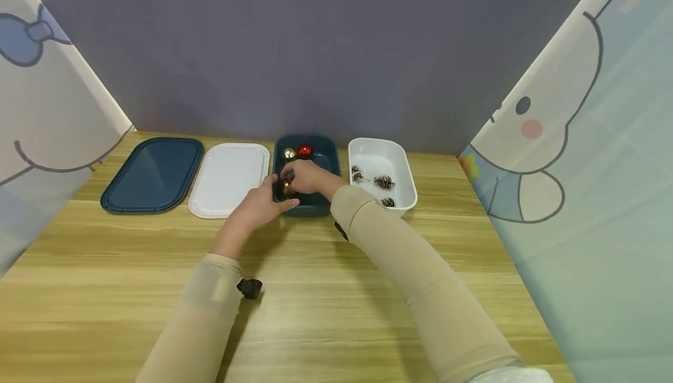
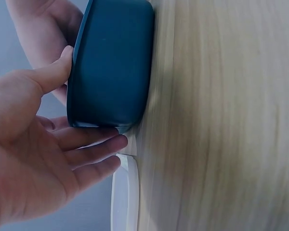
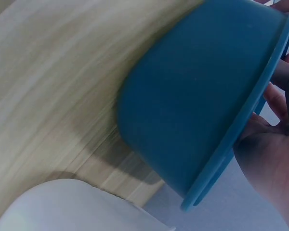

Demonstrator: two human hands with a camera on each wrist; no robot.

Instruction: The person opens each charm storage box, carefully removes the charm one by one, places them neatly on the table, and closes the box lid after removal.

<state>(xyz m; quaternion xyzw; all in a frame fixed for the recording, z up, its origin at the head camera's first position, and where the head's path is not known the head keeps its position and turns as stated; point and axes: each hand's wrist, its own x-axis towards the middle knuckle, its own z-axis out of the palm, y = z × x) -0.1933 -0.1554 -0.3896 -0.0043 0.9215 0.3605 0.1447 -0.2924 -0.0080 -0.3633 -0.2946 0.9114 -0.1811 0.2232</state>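
Note:
In the head view a dark blue box (image 1: pixel 329 158) stands at the back of the table. A gold Christmas ball (image 1: pixel 289 154) and a red Christmas ball (image 1: pixel 304 149) lie in its far part. My right hand (image 1: pixel 307 176) reaches inside over the near rim, its curled fingers around an orange-gold Christmas ball (image 1: pixel 286 184), partly hidden. At the box's near left corner, my left hand (image 1: pixel 256 206) touches the outside. The left wrist view shows its thumb at the rim and its fairly straight fingers along the side. The right wrist view hides what the right fingers hold.
Right of the blue box stands a white box (image 1: pixel 374 155) holding several pine cones (image 1: pixel 384 182). Left of it lie a white lid (image 1: pixel 229 178) and a dark blue lid (image 1: pixel 152 176), flat on the wooden table (image 1: pixel 315 295). A grey wall (image 1: pixel 294 50) rises behind.

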